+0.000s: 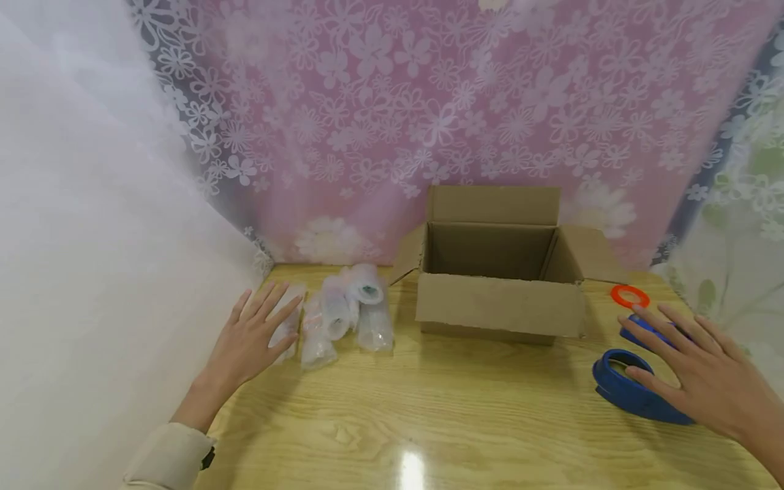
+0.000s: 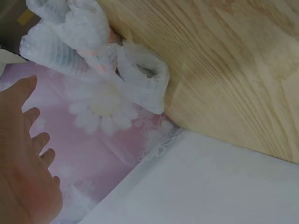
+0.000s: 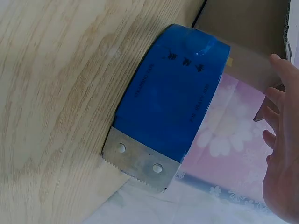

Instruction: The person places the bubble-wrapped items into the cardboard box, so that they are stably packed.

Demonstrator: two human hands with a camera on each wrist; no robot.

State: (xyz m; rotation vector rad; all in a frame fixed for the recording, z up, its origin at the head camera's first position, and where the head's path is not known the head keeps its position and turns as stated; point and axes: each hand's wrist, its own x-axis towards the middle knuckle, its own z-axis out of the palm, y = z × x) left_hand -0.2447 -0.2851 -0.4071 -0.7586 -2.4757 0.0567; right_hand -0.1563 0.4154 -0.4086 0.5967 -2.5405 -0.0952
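My left hand [image 1: 248, 337] has its fingers spread in the air beside several bubble-wrapped bundles [image 1: 375, 330] and holds nothing. In the left wrist view the hand [image 2: 28, 163] is apart from the wrapped bundles [image 2: 56, 53]. My right hand [image 1: 704, 371], its fingers also spread, hovers over the right side of the table and hides part of a blue tape dispenser [image 1: 627, 395]. The dispenser's toothed metal blade [image 3: 140, 158] shows in the right wrist view. A second blue thing [image 1: 637, 333], mostly hidden, lies behind the right fingers.
A cardboard box [image 1: 499, 306] stands at the back of the wooden table [image 1: 367, 422], its flaps folded outward. An orange-red ring [image 1: 629, 297] lies right of the box. Flowered pink cloth [image 1: 367, 136] hangs behind, and a white surface [image 1: 110, 238] rises at left.
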